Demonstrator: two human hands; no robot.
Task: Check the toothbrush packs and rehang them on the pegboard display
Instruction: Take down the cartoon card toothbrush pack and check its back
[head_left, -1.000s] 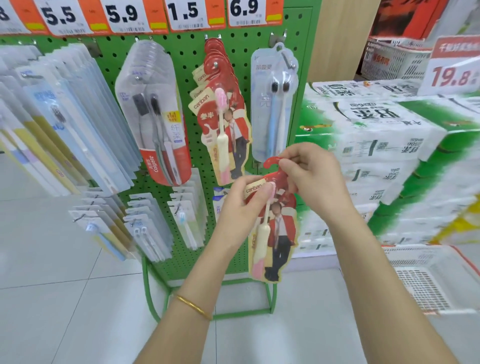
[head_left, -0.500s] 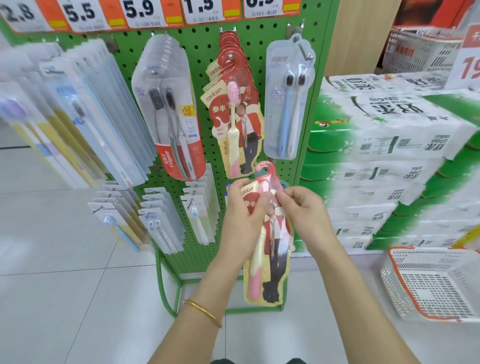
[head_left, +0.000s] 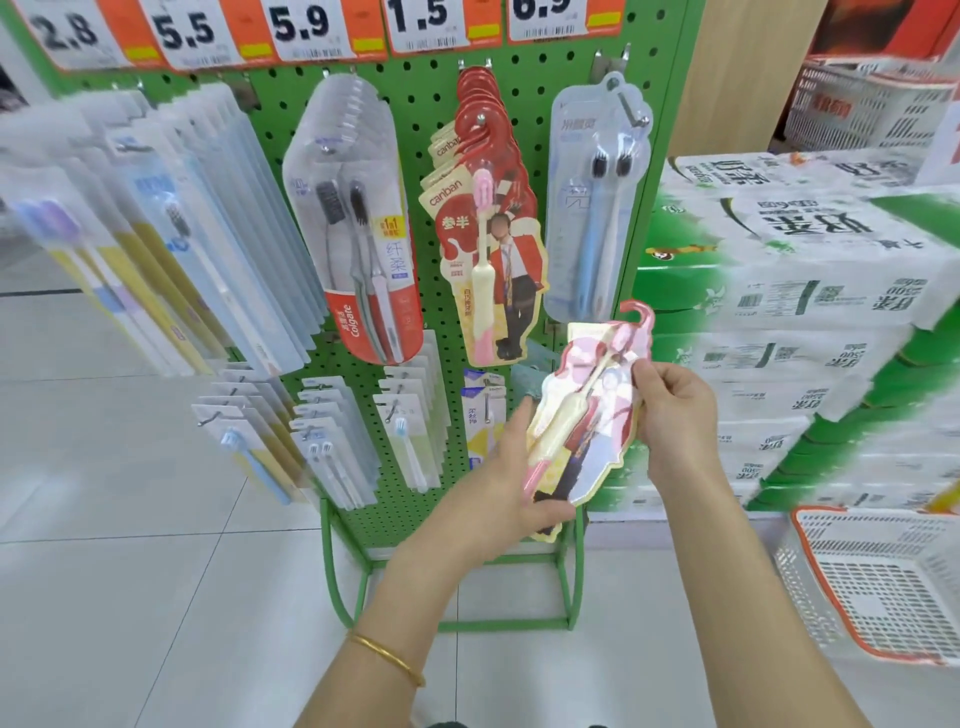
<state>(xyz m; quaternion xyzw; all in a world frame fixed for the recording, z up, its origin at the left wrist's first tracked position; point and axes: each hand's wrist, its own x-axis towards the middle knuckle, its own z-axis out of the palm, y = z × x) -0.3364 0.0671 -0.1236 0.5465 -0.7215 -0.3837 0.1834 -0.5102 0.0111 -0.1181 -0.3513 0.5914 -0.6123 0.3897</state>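
I hold a red and cream toothbrush pack (head_left: 587, 410) in front of the green pegboard display (head_left: 431, 130), tilted with its hook end up and to the right. My left hand (head_left: 511, 478) grips its lower end from the left. My right hand (head_left: 675, 415) pinches its right edge near the top. Several matching red packs (head_left: 488, 223) hang on a peg above, between a Colgate twin pack (head_left: 358, 228) and a blue twin pack (head_left: 597, 208).
Long clear packs (head_left: 171, 234) hang at the left and small packs (head_left: 332, 441) on the lower pegs. Price tags (head_left: 306, 26) run along the top. Stacked tissue cases (head_left: 810, 322) stand at the right, with a white basket (head_left: 878, 577) on the floor.
The pack has tilted from upright to slanted, hook end toward the right. My left hand slid down to its lower end and my right hand moved to its right edge.
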